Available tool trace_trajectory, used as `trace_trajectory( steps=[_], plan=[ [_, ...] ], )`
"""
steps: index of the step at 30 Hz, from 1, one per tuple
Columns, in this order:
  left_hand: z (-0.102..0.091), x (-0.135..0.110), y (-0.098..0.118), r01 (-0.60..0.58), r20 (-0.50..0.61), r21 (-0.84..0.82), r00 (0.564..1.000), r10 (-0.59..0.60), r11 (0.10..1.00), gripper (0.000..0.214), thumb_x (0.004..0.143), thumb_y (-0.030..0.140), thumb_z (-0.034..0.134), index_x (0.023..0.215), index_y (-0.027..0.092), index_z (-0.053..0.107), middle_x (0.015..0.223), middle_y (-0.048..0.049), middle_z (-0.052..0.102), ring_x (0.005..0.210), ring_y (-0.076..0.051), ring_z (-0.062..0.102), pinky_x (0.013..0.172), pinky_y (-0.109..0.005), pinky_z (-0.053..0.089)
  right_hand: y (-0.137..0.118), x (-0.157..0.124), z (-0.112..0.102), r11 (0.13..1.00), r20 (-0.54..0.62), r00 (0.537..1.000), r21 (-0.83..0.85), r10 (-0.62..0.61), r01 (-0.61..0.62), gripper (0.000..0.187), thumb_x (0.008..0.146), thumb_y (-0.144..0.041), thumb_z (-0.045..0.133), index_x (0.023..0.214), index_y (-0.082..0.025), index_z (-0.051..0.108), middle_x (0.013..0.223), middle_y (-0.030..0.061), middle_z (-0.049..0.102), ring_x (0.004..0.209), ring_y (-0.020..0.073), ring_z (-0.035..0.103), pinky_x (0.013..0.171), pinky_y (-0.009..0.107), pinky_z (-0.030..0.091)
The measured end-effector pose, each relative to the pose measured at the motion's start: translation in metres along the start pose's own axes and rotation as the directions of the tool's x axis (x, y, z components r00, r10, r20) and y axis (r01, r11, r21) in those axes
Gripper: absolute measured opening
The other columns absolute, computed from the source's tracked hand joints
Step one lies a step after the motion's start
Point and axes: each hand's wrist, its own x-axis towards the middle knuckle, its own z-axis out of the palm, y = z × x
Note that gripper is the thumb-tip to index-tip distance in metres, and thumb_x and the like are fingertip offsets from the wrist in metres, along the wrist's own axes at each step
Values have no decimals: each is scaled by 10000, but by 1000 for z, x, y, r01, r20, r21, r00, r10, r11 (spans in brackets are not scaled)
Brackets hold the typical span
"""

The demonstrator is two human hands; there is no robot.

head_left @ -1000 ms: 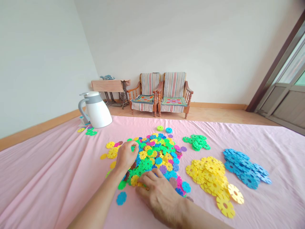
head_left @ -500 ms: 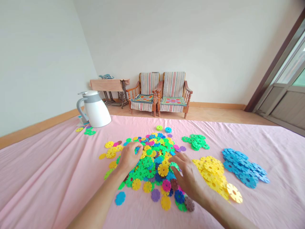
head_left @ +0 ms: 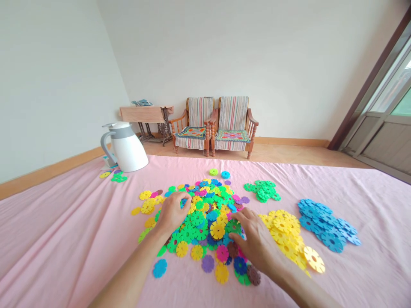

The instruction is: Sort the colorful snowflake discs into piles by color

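Hiding some snowflake discs (head_left: 195, 219), the left hand (head_left: 174, 210) curls — whether clamped, I cannot tell; the right hand (head_left: 257, 233) — grip apart — partly covers a green disc (head_left: 233, 226).

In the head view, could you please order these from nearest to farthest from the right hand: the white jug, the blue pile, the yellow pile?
1. Yellow pile: just to the right of the right hand.
2. Blue pile: farther right, past the yellow pile.
3. White jug: at the back, far left.
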Motion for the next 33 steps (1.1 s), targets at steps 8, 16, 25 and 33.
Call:
trace_trajectory(
  steps=[8,16,25,33],
  plan=[
    [1,0,-3,12,12,18,1000,-13,1000,152,802,220,500,771,215,649,829,-15,714,821,-189,645,758,-288,468,46,39,-21,982,-52,987,128,150,-142,99,779,-223,539,775,-200,636,635,-21,609,605,138,577,585,251,429],
    [2,0,-4,2,-7,10,1000,-1,1000,156,797,213,499,747,220,646,809,-5,712,805,-184,650,747,-277,467,131,80,-48,930,-228,902,61,367,-363,206,896,-340,544,934,-151,616,819,9,636,676,121,599,616,272,493],
    [2,0,-3,9,0,6,1000,-9,1000,151,798,207,506,747,216,647,805,0,709,798,-180,648,746,-276,460,65,56,-8,990,-145,980,54,134,-127,196,850,-142,469,942,-149,642,809,51,667,735,154,610,688,281,465],
    [0,0,-2,8,0,16,1000,-8,1000,147,791,208,503,743,208,642,793,-7,707,796,-184,648,750,-277,458,-41,41,23,934,103,930,-15,-353,356,212,837,-157,571,1035,-222,607,1046,40,644,991,180,540,838,315,413]
  ],
)
